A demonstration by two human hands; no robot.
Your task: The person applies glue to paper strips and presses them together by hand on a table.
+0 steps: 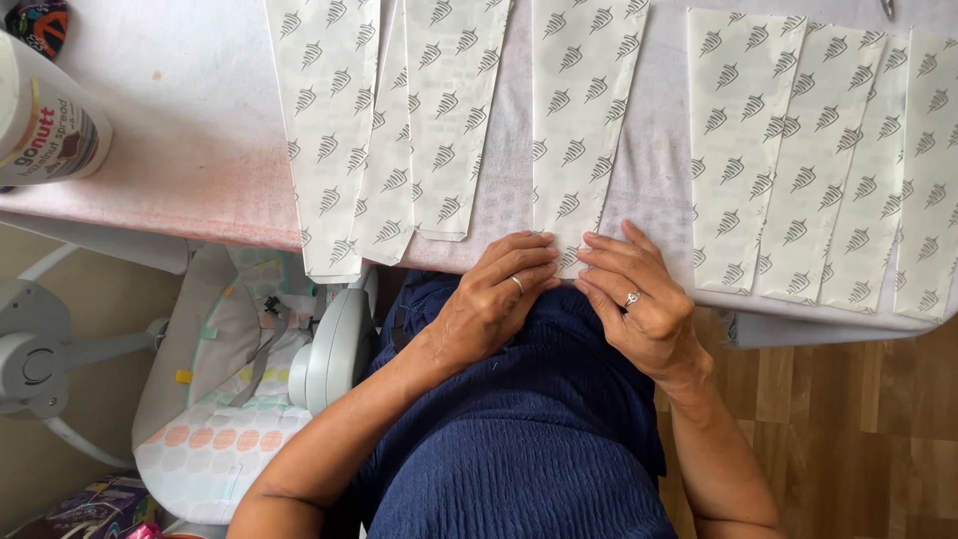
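Note:
Several long white paper strips with a grey leaf pattern lie side by side on a pale pink table [190, 150]. My left hand [494, 294] and my right hand [634, 299] meet at the near end of the middle strip [584, 110], at the table's front edge. The fingertips of both hands pinch that end of the strip. Each hand wears a ring. Other strips lie to the left [334, 130] and to the right [743, 150], untouched.
A white jar with a printed label [45, 120] lies at the table's left edge. Below the table on the left stands a baby bouncer seat [230, 399] with a white frame. Wooden floor [848, 429] shows at the right. My dark blue dress fills the bottom centre.

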